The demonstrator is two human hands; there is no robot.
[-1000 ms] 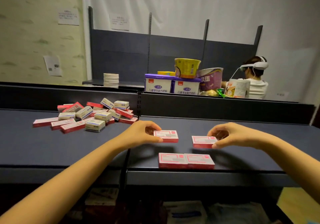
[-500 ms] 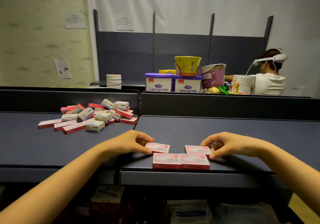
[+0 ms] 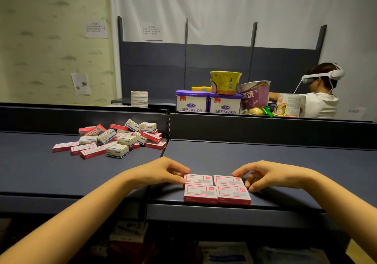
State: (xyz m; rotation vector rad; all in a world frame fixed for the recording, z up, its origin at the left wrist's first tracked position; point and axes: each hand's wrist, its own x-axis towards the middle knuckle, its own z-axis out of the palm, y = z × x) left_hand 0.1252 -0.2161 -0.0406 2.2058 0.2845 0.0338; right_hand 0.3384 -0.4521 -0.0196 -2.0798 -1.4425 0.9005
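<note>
Now we are pinching the rear left red box (image 3: 196, 179) in our curled left hand (image 3: 161, 174) and the rear right red box (image 3: 228, 180) in our right hand (image 3: 271, 175); pulling harder risks shoving the front pair (image 3: 201, 192), nearer us than our thumbs, off the shelf lip (image 3: 285, 203).

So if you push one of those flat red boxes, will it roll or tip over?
Probably not: the box lies flat with square corners, so it should slide on the smooth shelf. It looks like light, stiff card, since fingertips alone hold it.
</note>
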